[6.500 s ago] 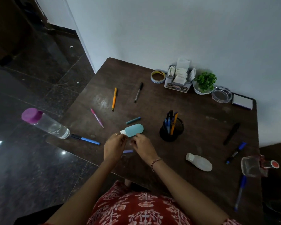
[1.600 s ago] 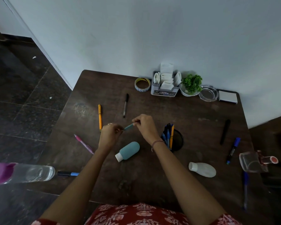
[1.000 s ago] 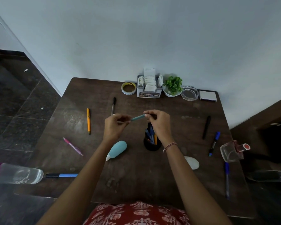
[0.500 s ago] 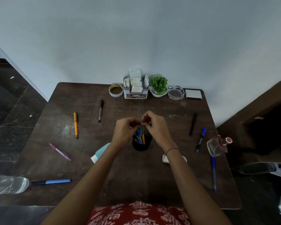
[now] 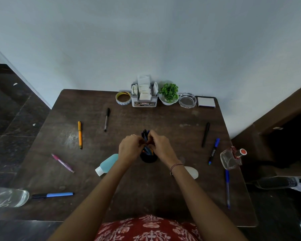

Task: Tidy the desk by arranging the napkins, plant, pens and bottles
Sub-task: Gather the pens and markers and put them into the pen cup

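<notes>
My left hand (image 5: 130, 146) and my right hand (image 5: 161, 146) meet, fingers curled, over the black pen holder (image 5: 149, 159) at the desk's middle. Together they pinch a pen among the pens standing in it; the pen itself is mostly hidden by my fingers. A teal bottle (image 5: 109, 164) lies left of the holder. My right forearm half covers a white bottle (image 5: 192, 172). Loose pens lie around: orange (image 5: 79, 134), black and silver (image 5: 106, 119), pink (image 5: 63, 163), a blue marker (image 5: 52, 195), and on the right black (image 5: 206, 134), blue marker (image 5: 214, 151), blue pen (image 5: 227, 188).
Along the wall stand a tape roll (image 5: 123, 98), the napkin holder (image 5: 144, 94), the potted plant (image 5: 169, 93), a glass ashtray (image 5: 187, 100) and a notepad (image 5: 206, 102). A clear water bottle (image 5: 7, 198) overhangs the left edge. A glass bottle (image 5: 230, 158) lies at the right edge.
Both hands lifted a teal pen from the desk, carried it right over the pen holder and have lowered it among the pens. The view has shifted to centre on the desk.
</notes>
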